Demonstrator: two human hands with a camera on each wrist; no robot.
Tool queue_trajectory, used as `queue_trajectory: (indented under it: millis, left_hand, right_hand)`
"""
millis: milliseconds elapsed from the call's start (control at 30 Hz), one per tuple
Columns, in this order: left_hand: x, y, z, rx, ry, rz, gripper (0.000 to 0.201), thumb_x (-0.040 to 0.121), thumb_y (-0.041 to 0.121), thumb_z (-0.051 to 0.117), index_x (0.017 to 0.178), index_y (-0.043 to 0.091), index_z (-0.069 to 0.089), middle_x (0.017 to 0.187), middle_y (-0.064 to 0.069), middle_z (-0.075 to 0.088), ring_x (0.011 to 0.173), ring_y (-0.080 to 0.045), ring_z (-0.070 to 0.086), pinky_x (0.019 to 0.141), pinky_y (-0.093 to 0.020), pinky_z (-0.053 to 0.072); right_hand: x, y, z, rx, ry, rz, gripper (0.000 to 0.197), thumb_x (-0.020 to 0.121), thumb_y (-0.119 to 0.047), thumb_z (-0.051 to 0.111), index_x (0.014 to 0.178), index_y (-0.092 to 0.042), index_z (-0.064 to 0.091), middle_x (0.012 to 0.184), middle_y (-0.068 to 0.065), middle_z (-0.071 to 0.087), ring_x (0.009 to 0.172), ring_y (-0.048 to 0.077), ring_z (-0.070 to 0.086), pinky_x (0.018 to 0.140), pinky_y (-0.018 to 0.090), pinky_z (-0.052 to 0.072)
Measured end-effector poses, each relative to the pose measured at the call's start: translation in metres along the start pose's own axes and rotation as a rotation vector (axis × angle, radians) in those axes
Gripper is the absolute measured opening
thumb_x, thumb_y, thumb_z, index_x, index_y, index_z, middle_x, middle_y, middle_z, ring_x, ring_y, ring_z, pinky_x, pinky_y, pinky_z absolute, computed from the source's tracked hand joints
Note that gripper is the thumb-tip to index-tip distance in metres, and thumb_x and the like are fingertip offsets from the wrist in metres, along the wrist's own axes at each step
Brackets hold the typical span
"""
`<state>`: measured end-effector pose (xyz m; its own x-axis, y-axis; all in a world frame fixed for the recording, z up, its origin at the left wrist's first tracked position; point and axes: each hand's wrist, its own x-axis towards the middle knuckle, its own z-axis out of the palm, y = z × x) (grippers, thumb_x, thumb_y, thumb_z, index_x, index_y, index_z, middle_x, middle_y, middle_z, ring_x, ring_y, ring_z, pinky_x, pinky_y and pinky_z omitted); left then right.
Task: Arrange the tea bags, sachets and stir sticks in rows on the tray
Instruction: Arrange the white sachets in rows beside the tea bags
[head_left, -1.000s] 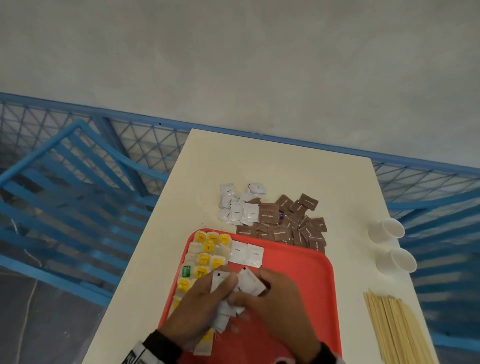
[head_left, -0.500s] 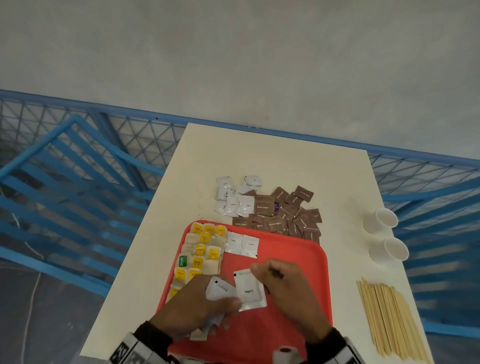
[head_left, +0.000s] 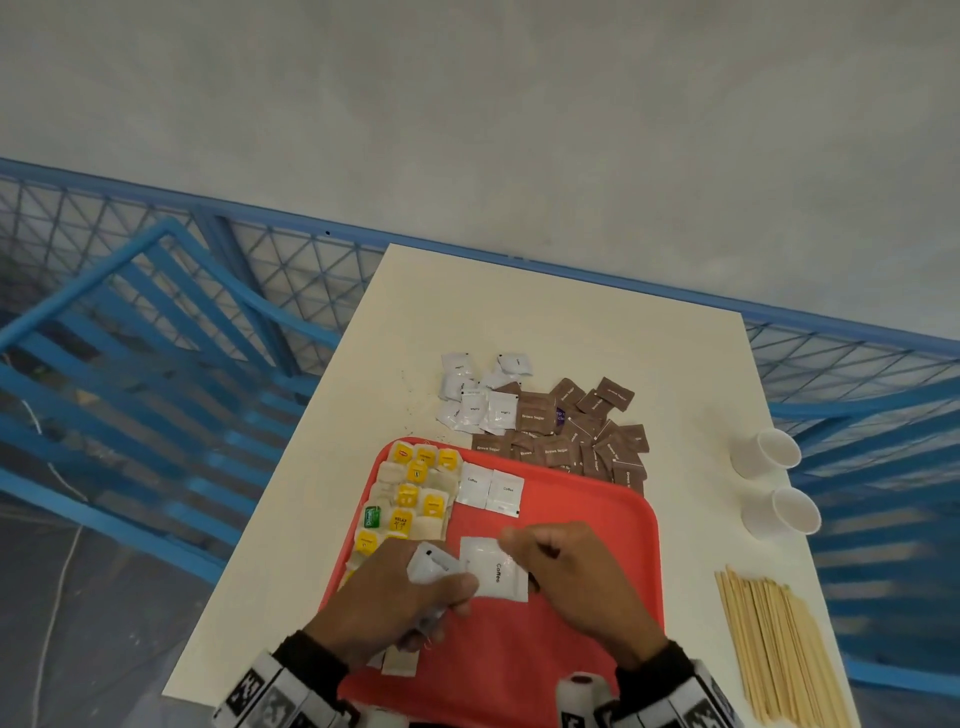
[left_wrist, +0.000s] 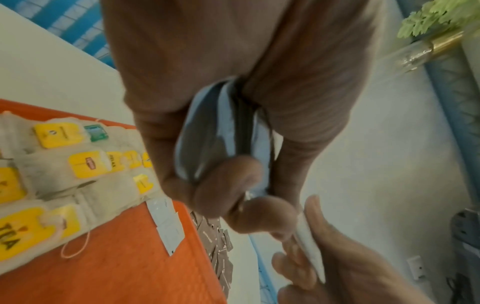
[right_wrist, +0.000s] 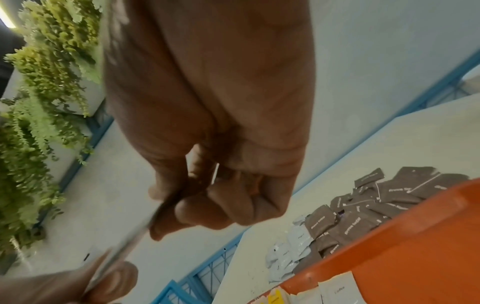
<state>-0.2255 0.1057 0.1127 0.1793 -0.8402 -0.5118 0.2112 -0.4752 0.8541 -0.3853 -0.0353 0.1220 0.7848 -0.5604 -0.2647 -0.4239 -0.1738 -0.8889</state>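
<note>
Above the near middle of the red tray (head_left: 597, 514), a white coffee sachet (head_left: 496, 569) is pinched at its far edge by the right hand (head_left: 576, 582). It is held roughly flat, long axis running away from the body. A small stack of white sachets (head_left: 434, 564) is gripped in the curled fingers of the left hand (head_left: 384, 597), touching the single one's left edge. Two coffee sachets (head_left: 491, 488) are laid side by side straight ahead, beside the tea bags (head_left: 410, 499) filling the left strip. The open spot is judged to lie just right of that pair, nearer the right hand. Brown sachets (head_left: 576, 431) and stir sticks (head_left: 774, 649) are left off the tray.
</note>
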Motion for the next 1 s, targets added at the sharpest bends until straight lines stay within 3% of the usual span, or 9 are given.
queue_trajectory:
  millis: [133,200,300,433,567,700,867,933,1000]
  left_hand:
    - [0.002,-0.002,0.0,-0.148,-0.006,0.002,0.023,0.088,0.026,0.072,0.078,0.007,0.067,0.063,-0.007,0.061,0.048,-0.016,0.051,0.045,-0.022,0.036]
    - [0.006,-0.006,-0.002,-0.321,0.052,0.016,0.018,0.085,0.024,0.074,0.081,0.007,0.067,0.074,-0.015,0.062,0.05,-0.018,0.052,0.042,-0.021,0.036]
    - [0.012,-0.016,-0.003,-0.52,0.12,0.025,0.018,0.083,0.02,0.073,0.085,0.005,0.065,0.08,-0.021,0.059,0.052,-0.021,0.05,0.04,-0.021,0.035]
    - [0.015,-0.027,0.001,-0.369,0.121,0.011,0.029,0.085,0.026,0.074,0.086,-0.002,0.066,0.07,-0.022,0.06,0.047,-0.022,0.05,0.04,-0.022,0.038]
    - [0.01,-0.043,-0.013,-0.242,0.183,-0.036,0.031,0.085,0.03,0.077,0.087,0.0,0.069,0.08,-0.018,0.071,0.059,-0.027,0.06,0.046,-0.023,0.04]
    - [-0.002,-0.055,-0.04,-0.236,0.313,-0.118,0.031,0.084,0.022,0.077,0.095,-0.005,0.068,0.078,-0.02,0.073,0.055,-0.025,0.061,0.045,-0.024,0.043]
    - [-0.01,-0.062,-0.068,-0.083,0.318,-0.171,0.02,0.09,0.02,0.07,0.089,0.0,0.072,0.064,-0.008,0.07,0.044,-0.019,0.059,0.039,-0.024,0.042]
    - [-0.009,-0.062,-0.076,-0.004,0.319,-0.147,0.023,0.089,0.029,0.073,0.076,0.01,0.078,0.07,-0.007,0.073,0.055,-0.019,0.065,0.047,-0.027,0.049]
    - [-0.009,-0.064,-0.086,0.082,0.283,-0.132,0.041,0.07,0.059,0.076,0.068,0.018,0.078,0.072,-0.006,0.074,0.061,-0.017,0.067,0.056,-0.024,0.052]
  right_hand:
    - [0.007,-0.01,0.008,0.175,0.149,0.074,0.056,0.096,-0.05,0.047,0.053,-0.014,0.049,0.052,0.0,0.041,0.049,0.01,0.035,0.048,0.024,0.027]
    - [0.009,-0.012,0.011,0.34,0.242,0.148,0.048,0.098,-0.045,0.047,0.069,-0.014,0.069,0.056,-0.001,0.056,0.052,0.009,0.049,0.049,0.02,0.037]
    - [0.006,-0.017,0.024,0.411,0.133,0.203,0.027,0.09,-0.037,0.065,0.094,-0.01,0.07,0.067,0.003,0.065,0.056,0.01,0.055,0.053,0.02,0.043]
    - [0.01,-0.013,0.044,0.522,0.196,0.204,0.01,0.089,-0.014,0.07,0.087,-0.005,0.068,0.057,0.003,0.063,0.047,0.007,0.052,0.047,0.017,0.041]
    - [0.031,0.031,0.04,0.32,0.327,0.336,0.02,0.092,-0.019,0.068,0.076,-0.009,0.065,0.055,-0.001,0.058,0.046,0.005,0.046,0.047,0.017,0.038]
    - [0.063,0.085,0.038,-0.113,0.178,0.455,0.027,0.087,-0.021,0.072,0.066,-0.012,0.057,0.061,-0.003,0.051,0.055,0.007,0.044,0.056,0.023,0.036]
    - [0.096,0.098,0.051,-0.055,0.157,0.461,0.034,0.074,-0.013,0.082,0.081,-0.017,0.049,0.074,0.0,0.058,0.065,0.014,0.051,0.061,0.027,0.042]
    - [0.102,0.097,0.056,-0.078,0.204,0.465,0.038,0.073,-0.013,0.082,0.082,-0.017,0.045,0.077,0.0,0.057,0.067,0.014,0.05,0.06,0.026,0.041]
    - [0.1,0.097,0.06,-0.15,0.258,0.461,0.039,0.075,-0.022,0.081,0.083,-0.019,0.043,0.082,-0.001,0.058,0.073,0.014,0.051,0.061,0.027,0.04]
